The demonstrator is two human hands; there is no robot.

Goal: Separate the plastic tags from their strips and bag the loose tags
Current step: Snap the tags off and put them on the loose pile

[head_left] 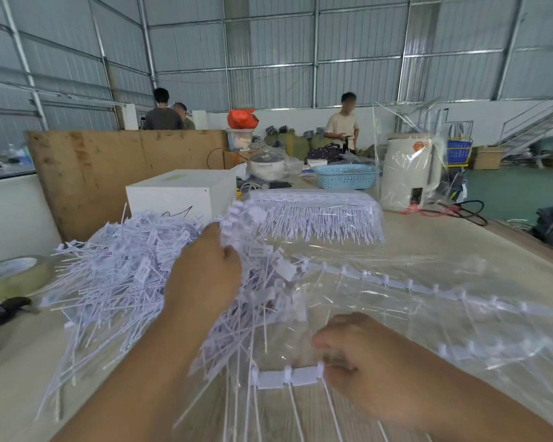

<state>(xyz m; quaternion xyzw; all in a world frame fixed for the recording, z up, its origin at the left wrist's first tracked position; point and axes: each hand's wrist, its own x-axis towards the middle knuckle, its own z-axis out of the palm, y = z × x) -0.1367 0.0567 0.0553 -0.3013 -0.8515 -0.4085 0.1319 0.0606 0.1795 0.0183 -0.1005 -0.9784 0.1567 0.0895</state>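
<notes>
Setting: metal-walled warehouse hall, three people standing far back behind a plywood board (125, 173); a pale desk (460, 237) carries the work.
Containers: a clear plastic bag (412, 301) lies spread over the right half of the desk, with loose white tags and a tag strip (422, 287) seen through its film; whether they lie inside or under it cannot be told. A blue lattice basket (345, 176) sits far back, contents not visible. A white appliance (407, 172) stands wrapped in clear plastic at far right.
Task things: a big heap of loose tags (118, 269) covers the left and middle of the desk; a stack of uncut strips (316, 215) lies beyond it.
Writing: small labels on the tags and a red sticker on the appliance are too blurred to read.
Left hand (205, 279): reaching forward over the heap, back of hand up, fingers curled round a bunch of tags (253, 237) lifted above the pile.
Right hand (355, 352): near and low, fingers bent, pinching the right end of a short strip (288, 378) whose thin tails hang toward the viewer.
Other: a tape roll (13, 275) and a dark-handled tool (4, 312) at the left edge; a white box (179, 196) behind the heap.
</notes>
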